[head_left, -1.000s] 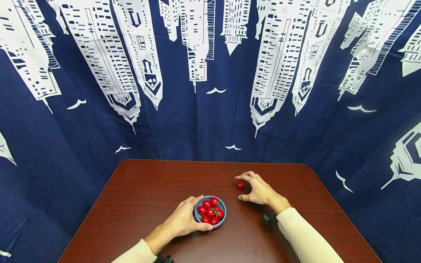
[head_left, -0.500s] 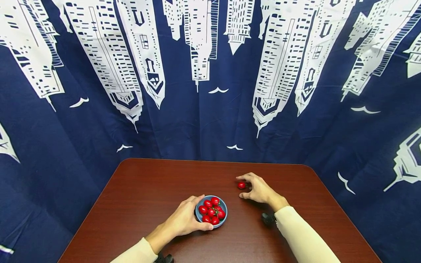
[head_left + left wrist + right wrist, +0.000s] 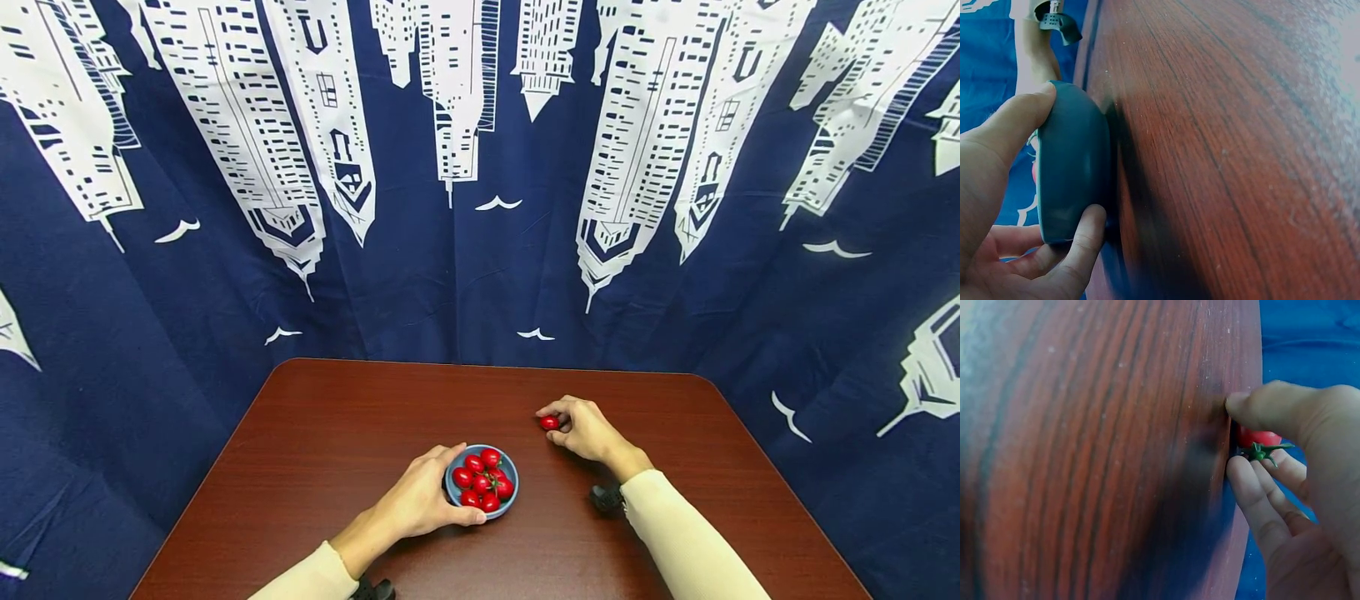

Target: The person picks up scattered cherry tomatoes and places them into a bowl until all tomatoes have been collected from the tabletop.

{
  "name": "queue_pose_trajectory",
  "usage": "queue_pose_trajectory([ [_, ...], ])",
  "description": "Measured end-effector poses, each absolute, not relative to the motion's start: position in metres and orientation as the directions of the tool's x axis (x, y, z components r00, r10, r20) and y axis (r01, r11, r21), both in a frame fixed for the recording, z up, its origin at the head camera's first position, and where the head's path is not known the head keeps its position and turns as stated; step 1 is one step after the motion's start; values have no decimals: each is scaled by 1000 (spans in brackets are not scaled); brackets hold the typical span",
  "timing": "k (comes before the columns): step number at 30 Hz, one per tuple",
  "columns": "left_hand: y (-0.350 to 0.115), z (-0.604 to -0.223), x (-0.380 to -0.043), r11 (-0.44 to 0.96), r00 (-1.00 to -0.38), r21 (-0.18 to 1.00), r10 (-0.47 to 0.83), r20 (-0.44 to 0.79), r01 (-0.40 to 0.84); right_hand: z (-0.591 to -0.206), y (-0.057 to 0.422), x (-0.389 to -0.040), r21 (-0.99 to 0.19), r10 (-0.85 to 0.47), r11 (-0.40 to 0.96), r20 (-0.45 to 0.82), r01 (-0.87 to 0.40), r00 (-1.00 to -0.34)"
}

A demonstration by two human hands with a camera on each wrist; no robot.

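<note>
A small blue bowl (image 3: 513,467) sits on the table, filled with several red cherry tomatoes (image 3: 480,482), some with green stems. My left hand (image 3: 420,496) grips its left side, thumb at the near rim and fingers round the far side; the left wrist view shows the bowl's outer wall (image 3: 1075,169) between thumb and fingertips. Farther back on the right, a single cherry tomato (image 3: 550,423) lies on the tabletop. Around it curl the thumb and fingers of my right hand (image 3: 590,429). From the right wrist, this tomato (image 3: 1259,439) shows its green calyx between thumb and fingertips.
The brown wood-grain table (image 3: 360,417) has rounded far corners. Right behind its far edge hangs a dark blue cloth (image 3: 405,308) printed with white buildings. Dark wrist-worn devices hang under both wrists, the right one (image 3: 606,498) close over the tabletop.
My right hand's thumb and fingers have drawn in around the lone cherry tomato. The left hand stays on the bowl, and the view has shifted slightly.
</note>
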State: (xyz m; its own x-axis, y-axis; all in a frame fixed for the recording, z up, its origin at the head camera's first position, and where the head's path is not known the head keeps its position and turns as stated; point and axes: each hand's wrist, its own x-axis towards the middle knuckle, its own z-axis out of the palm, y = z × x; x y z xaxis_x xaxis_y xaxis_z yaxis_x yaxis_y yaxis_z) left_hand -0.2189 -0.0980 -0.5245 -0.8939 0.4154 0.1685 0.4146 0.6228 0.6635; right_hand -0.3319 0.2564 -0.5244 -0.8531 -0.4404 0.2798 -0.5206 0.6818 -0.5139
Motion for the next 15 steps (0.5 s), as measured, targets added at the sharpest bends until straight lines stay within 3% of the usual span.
queue_pose_trajectory([
  [15,-97,-523,-219,620,-894,668,418,161,411,-529,259,-333,-496,-417,703,293,-510,-860],
])
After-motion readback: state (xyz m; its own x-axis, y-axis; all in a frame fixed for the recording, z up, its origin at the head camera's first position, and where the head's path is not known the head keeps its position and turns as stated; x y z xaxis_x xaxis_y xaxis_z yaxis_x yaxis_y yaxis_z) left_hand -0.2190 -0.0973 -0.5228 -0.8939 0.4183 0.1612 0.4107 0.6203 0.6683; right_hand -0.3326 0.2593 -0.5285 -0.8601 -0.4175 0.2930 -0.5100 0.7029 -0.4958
